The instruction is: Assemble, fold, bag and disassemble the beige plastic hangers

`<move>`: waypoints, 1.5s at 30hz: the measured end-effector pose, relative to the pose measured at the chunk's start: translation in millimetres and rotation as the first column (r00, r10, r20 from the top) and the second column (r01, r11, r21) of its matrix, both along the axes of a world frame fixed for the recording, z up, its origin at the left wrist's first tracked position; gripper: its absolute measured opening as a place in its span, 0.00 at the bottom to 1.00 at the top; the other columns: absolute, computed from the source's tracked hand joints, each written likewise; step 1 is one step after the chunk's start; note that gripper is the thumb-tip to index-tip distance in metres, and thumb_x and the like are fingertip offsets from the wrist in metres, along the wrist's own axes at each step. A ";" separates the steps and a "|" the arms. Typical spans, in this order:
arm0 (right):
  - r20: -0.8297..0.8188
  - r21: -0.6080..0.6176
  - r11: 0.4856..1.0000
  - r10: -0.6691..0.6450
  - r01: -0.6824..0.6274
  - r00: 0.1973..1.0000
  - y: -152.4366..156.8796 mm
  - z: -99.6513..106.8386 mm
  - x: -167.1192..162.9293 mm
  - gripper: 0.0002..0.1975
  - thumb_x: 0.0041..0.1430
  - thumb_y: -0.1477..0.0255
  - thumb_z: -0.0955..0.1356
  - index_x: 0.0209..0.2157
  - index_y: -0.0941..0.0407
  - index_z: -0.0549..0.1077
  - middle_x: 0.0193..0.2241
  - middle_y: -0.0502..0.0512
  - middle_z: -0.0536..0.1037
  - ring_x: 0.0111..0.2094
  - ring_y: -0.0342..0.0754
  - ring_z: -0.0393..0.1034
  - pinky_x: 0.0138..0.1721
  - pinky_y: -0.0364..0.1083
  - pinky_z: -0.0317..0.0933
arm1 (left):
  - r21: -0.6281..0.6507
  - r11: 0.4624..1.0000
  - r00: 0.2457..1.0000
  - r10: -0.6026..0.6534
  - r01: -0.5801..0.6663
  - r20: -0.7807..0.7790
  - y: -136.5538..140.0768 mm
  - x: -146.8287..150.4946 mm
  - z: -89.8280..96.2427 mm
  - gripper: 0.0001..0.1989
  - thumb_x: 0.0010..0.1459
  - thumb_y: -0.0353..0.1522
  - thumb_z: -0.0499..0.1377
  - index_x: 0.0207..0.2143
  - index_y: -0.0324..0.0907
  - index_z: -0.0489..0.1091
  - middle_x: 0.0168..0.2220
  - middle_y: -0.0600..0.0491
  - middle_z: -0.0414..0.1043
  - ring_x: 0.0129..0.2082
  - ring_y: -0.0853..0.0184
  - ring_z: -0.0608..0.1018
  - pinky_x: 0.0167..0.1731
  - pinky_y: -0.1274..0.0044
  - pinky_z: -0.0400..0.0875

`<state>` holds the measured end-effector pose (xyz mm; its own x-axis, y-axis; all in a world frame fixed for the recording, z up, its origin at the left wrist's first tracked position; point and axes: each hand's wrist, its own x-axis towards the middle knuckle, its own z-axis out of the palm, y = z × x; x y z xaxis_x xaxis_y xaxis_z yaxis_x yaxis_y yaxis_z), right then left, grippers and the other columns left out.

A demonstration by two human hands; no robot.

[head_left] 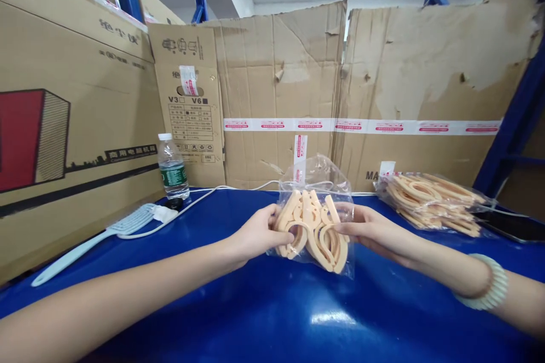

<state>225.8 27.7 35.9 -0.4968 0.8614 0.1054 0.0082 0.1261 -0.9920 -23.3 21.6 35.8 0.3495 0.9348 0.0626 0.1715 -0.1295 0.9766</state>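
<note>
Head view: L hand (255,233) & R hand (369,231) fingers grip bag of hooks (313,227).

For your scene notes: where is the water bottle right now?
In the head view, the bottle stands upright at the table's back left, against the cardboard boxes, just behind the swatter.

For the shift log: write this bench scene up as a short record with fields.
left hand: grips the left side of the clear bag
right hand: grips the bag's right side
bag contents: beige plastic hooks
surface: blue table
right of hands: filled bags of the same hooks
left of hands: water bottle, pale blue brush, white cable
behind: cardboard boxes
</note>
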 end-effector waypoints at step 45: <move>0.559 0.820 0.393 -0.391 -0.417 0.731 -91.3 -28.3 -2.8 0.38 0.55 0.83 0.62 0.67 0.52 0.52 0.59 0.62 0.64 0.55 0.64 0.65 0.45 0.58 0.73 | 0.718 0.391 0.749 0.101 0.576 -0.655 -61.5 -11.7 -9.8 0.07 0.57 0.37 0.60 0.33 0.44 0.72 0.39 0.48 0.71 0.36 0.61 0.72 0.36 0.69 0.65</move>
<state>223.0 -63.6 7.7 -0.7796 0.4446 0.4411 0.4889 0.8722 -0.0151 -35.0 -39.9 26.0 0.8205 0.3433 0.4572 0.3747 -0.9268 0.0234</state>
